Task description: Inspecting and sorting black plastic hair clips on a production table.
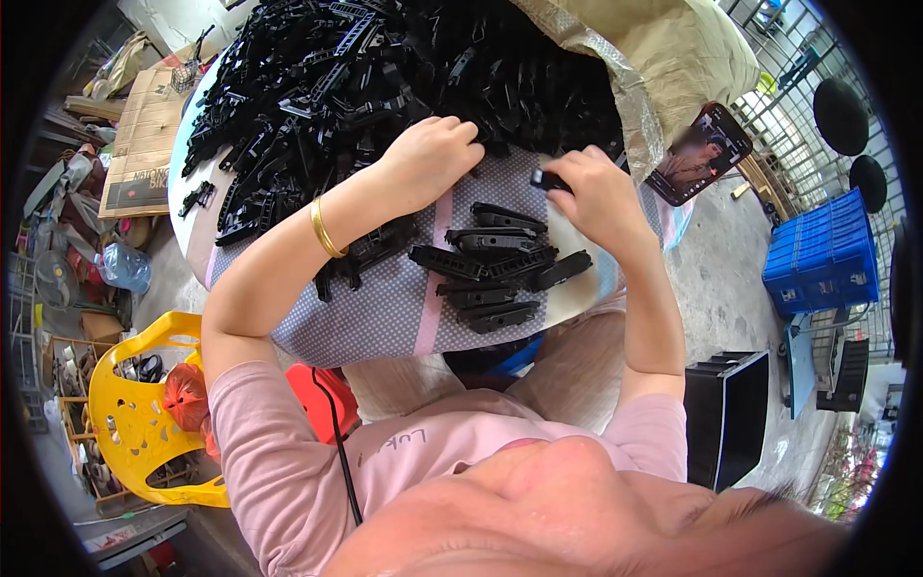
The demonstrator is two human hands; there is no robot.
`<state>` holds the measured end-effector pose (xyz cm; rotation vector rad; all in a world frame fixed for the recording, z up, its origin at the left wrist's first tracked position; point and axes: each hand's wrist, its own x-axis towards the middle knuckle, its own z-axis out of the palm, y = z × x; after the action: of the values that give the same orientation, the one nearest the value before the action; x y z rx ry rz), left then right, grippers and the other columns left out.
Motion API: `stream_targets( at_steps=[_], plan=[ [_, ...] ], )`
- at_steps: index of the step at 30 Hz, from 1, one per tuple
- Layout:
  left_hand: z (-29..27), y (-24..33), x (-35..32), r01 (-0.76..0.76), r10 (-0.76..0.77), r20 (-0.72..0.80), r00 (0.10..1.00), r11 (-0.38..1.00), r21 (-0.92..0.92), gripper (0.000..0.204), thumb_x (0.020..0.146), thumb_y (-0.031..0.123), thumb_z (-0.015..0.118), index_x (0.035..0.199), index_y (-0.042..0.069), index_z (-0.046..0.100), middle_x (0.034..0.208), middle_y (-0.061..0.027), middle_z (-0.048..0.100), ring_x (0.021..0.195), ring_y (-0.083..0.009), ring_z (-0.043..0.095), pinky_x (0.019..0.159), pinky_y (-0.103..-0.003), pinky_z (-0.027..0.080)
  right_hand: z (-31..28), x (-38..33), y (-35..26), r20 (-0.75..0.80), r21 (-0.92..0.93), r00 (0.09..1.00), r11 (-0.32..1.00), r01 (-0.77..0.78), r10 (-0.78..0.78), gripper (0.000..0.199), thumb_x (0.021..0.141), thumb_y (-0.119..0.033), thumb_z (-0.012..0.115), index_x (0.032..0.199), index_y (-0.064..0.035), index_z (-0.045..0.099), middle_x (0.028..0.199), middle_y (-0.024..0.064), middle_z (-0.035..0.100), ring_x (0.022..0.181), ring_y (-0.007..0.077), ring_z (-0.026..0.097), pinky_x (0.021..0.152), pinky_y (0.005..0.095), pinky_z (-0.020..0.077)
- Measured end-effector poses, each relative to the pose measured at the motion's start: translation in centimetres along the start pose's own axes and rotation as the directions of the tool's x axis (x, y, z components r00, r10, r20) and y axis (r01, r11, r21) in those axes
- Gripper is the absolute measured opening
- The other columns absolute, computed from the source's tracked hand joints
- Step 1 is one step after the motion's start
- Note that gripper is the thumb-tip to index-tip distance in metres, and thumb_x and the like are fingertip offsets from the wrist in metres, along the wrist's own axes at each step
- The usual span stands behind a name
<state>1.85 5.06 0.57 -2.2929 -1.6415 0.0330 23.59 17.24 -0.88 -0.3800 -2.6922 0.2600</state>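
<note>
A large heap of black plastic parts point(317, 87) covers the far side of the cloth-covered table point(370, 313). At the heap's near edge is my left hand point(433, 162), its fingers curled down. Whatever they may grip is hidden behind the knuckles. My right hand point(604, 200) pinches a short black plastic piece point(550, 181), one end of which sticks out to the left of the fingertips. Between my forearms, close to the near edge, lies a small group of long, narrow black plastic pieces point(500, 262), stacked loosely side by side.
A phone point(700, 154) showing a person stands at the table's right edge, beside a large woven sack point(697, 48). Blue crates point(822, 252) and a black bin point(728, 418) are on the right. To the left are a yellow plastic chair point(130, 423) and a cardboard sheet point(149, 130).
</note>
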Motion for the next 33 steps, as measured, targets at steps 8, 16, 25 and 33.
stream_targets(
  at_steps=[8,16,25,33],
  plan=[
    [-1.5,1.0,-1.2,0.130,-0.405,0.064,0.912,0.137,-0.982,0.024,0.090,0.002,0.053,0.112,0.001,0.061,0.097,-0.0041,0.064,0.087,-0.0132,0.063,0.080,-0.028,0.052,0.0,0.5,-2.7,-0.141,0.678,0.982,0.735,0.002,0.128,0.030,0.083,-0.009,0.067,0.112,-0.0034,0.060,0.102,0.0082,0.065,0.091,0.0159,0.063,0.078,0.0283,0.0497],
    [-1.7,2.1,-1.9,0.245,-0.415,0.430,0.802,-0.428,-0.870,0.029,0.096,0.017,0.049,0.119,0.000,0.054,0.097,-0.0062,0.063,0.076,-0.0123,0.061,0.070,-0.026,0.053,0.7,1.1,-4.9,-0.392,0.194,0.883,0.915,0.355,-0.260,0.042,0.064,0.001,0.073,0.104,-0.0064,0.064,0.106,0.0098,0.063,0.089,0.0266,0.061,0.075,0.0338,0.0516],
    [-2.6,3.0,-2.7,0.251,-0.332,0.452,0.828,-0.502,-0.827,0.039,0.100,0.030,0.041,0.109,-0.005,0.058,0.092,-0.0102,0.063,0.080,-0.0165,0.065,0.075,-0.029,0.055,0.8,1.0,-6.1,-0.416,0.039,0.861,0.940,0.339,-0.293,0.042,0.062,0.000,0.073,0.103,-0.0023,0.064,0.100,0.0102,0.065,0.083,0.0279,0.060,0.069,0.0351,0.0509],
    [-1.6,4.2,-2.8,0.001,-0.405,0.275,0.872,-0.561,-0.828,0.028,0.096,0.014,0.046,0.114,-0.005,0.055,0.105,-0.0112,0.061,0.099,-0.0183,0.060,0.092,-0.037,0.050,0.5,0.8,-7.1,-0.481,0.003,0.851,0.970,0.243,-0.211,0.040,0.063,-0.001,0.073,0.102,0.0002,0.064,0.098,0.0109,0.066,0.082,0.0281,0.060,0.069,0.0348,0.0508]
  ],
)
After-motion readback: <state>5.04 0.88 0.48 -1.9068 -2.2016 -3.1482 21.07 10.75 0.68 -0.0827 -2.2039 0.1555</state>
